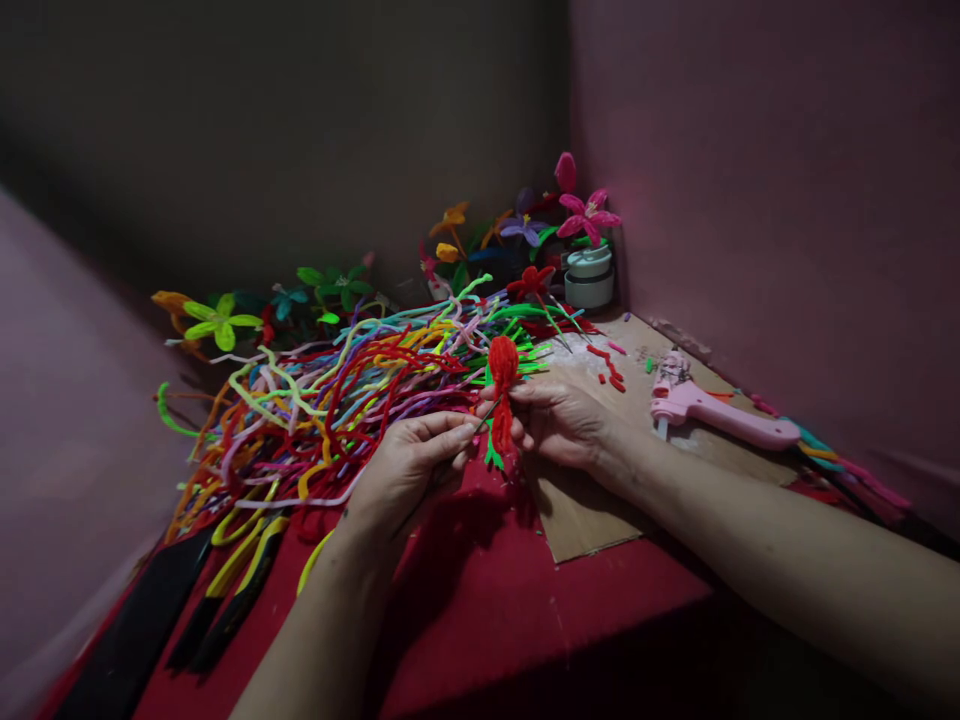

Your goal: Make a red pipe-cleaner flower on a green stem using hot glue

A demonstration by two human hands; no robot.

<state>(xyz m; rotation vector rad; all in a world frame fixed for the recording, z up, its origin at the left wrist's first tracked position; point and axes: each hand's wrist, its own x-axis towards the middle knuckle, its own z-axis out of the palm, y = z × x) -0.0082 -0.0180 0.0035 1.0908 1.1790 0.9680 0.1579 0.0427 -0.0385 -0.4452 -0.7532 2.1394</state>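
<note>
a: what sits nearest, and what could go wrong there?

b: the yellow-and-black tool (259, 565), at the near left of the red-covered table (600, 610). the left arm is near it; a careless swing could nudge it.

a: and the hands?

b: the left hand (420, 455) pinches a thin dark strand (490, 411). the right hand (564, 425) grips the red fuzzy piece (503, 362) by its narrow middle, upright above the table. a green leafy piece (494, 455) shows at its lower end; i can't tell whether they're joined. if the right fingers slacken while the strand is pulled, the loops could spread or slip. too hard a tug might bend the strand or crush the fuzz.

a: past them?

b: on the left, the heap of fuzzy stems (315, 400) could snag the strand. on the right, the pink glue gun (724, 412) lies on a brown board (581, 515). i can't tell if it's hot; if so, a stray right arm could get burned.

a: far end?

b: a pink flower (590, 215) rises above a white pot (589, 288); a bump could topple it.

a: any labels?

b: no brand or writing i can read.
</note>
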